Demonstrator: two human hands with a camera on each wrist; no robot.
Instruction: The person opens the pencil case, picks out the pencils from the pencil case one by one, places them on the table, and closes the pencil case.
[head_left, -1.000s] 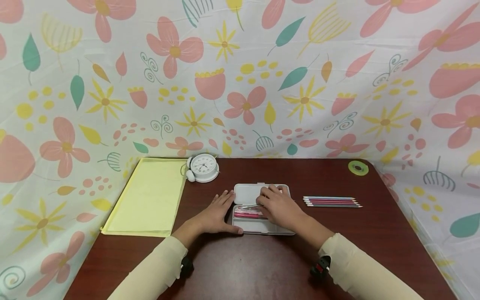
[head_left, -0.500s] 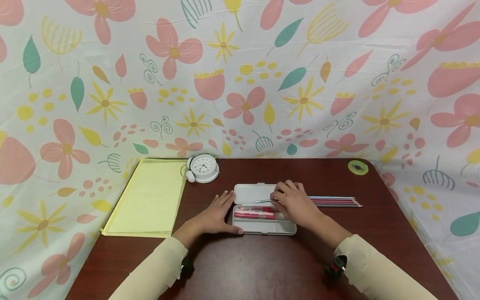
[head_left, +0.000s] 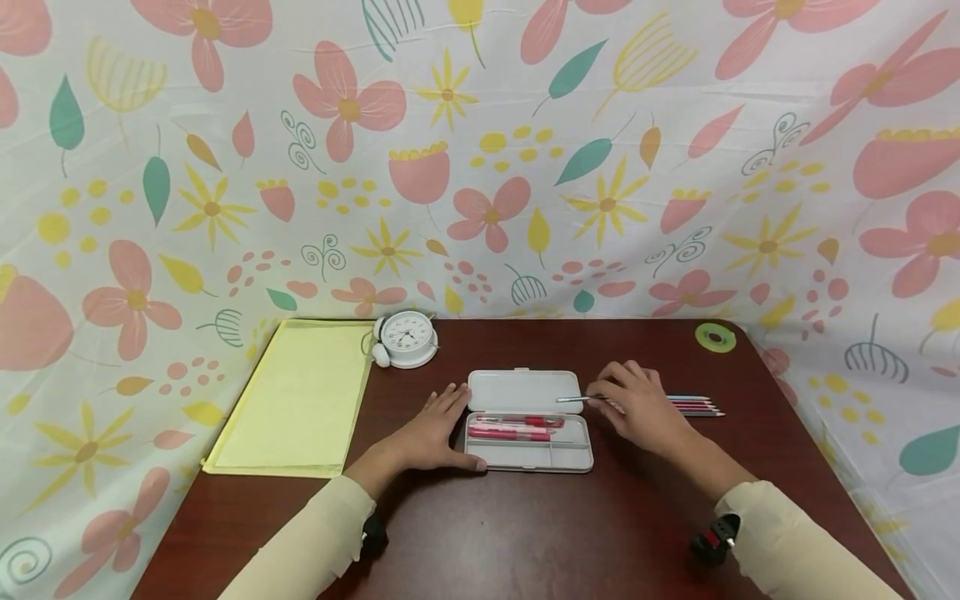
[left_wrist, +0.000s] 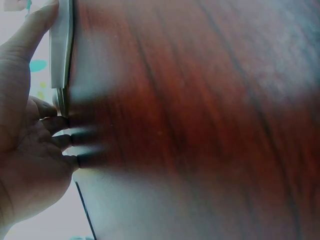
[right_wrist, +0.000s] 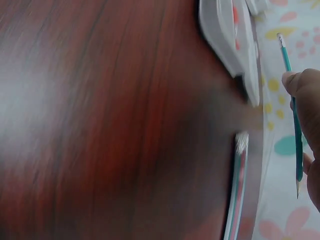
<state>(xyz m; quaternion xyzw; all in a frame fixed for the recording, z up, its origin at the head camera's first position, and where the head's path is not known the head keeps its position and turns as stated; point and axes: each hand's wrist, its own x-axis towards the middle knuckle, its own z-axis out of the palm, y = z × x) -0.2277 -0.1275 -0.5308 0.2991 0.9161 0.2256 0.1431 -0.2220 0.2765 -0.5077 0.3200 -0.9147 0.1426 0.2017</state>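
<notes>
A white pencil case [head_left: 513,456] lies open on the table, its lid [head_left: 523,390] folded back. Red and pink pens [head_left: 510,433] fill the rear compartment, and the front ones hold nothing. My left hand [head_left: 429,432] rests at the case's left side, fingers spread and thumb along the front left corner. Right of the case, my right hand [head_left: 637,407] pinches a green pencil [right_wrist: 299,145]. In the right wrist view its eraser end points up toward the case and its sharpened tip is down. Several coloured pencils [head_left: 696,407] lie side by side, partly hidden behind that hand.
On the left of the table lies a yellow zip folder [head_left: 288,400]. A white alarm clock [head_left: 407,336] stands beside its far corner. At the back right is a green tape roll [head_left: 716,337]. A flowered cloth [head_left: 480,208] hangs behind and around the table.
My right hand has drawn the pencil out from over the case and moved right, toward the row of pencils, uncovering the pens. My left hand has stayed at the case.
</notes>
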